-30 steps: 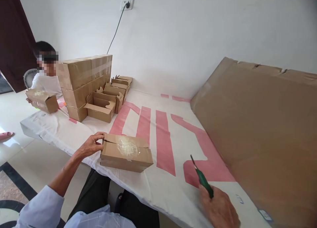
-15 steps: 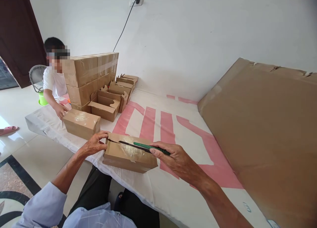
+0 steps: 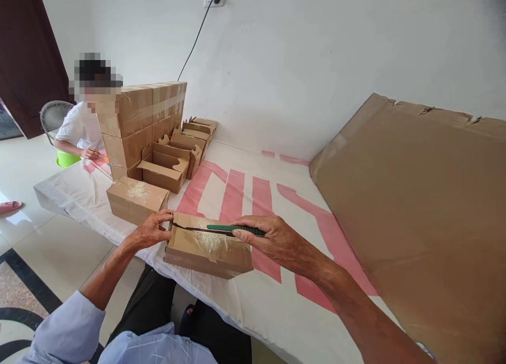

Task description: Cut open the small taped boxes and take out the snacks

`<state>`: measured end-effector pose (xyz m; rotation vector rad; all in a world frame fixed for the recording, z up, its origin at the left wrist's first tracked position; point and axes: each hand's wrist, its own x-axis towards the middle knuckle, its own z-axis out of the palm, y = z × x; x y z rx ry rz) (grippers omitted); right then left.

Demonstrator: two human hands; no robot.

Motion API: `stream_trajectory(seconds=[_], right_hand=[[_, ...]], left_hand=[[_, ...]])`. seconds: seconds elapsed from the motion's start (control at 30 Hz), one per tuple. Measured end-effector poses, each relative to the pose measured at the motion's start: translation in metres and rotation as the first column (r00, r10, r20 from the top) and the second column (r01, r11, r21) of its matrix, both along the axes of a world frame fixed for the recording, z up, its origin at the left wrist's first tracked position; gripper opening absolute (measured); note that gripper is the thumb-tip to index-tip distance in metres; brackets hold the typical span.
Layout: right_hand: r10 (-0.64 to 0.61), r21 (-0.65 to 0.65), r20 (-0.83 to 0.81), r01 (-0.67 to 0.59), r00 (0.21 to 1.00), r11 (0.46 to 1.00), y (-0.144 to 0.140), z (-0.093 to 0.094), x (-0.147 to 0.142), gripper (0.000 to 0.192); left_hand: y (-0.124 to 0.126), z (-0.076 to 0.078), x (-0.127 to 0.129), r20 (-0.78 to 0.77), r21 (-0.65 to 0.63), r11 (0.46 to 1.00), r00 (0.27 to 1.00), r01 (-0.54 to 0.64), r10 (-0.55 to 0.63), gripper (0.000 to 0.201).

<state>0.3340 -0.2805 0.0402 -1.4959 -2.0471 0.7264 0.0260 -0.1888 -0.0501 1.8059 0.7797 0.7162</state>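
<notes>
Left hand (image 3: 148, 232) grips the end of the closed brown cardboard box (image 3: 207, 245); right hand (image 3: 272, 240) grasps the green-handled knife (image 3: 221, 228), blade in the seam. I judge a slip could nick the left fingers (image 3: 164, 216), since the blade points at them.

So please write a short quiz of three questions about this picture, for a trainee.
1. True or false: the right hand holds a green-handled cutter along the top of the nearest box.
2. Where does the left hand rest? A) on the box's left end B) on the big cardboard sheet C) on the stack of taped cartons
3. Fill in: a second closed box lies on the ____ side of the nearest box.

Key: 1 true; 2 A; 3 left
</notes>
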Motion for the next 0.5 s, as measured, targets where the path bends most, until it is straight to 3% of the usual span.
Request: stream_trajectory(seconds=[0.5], right_hand=[[0.037, 0.098, 0.24, -0.062, 0.97, 0.993, 0.007, 0.011, -0.005, 0.036]], left_hand=[[0.004, -0.005, -0.002, -0.051, 0.036, 0.999, 0.999, -0.009, 0.011, 0.052]])
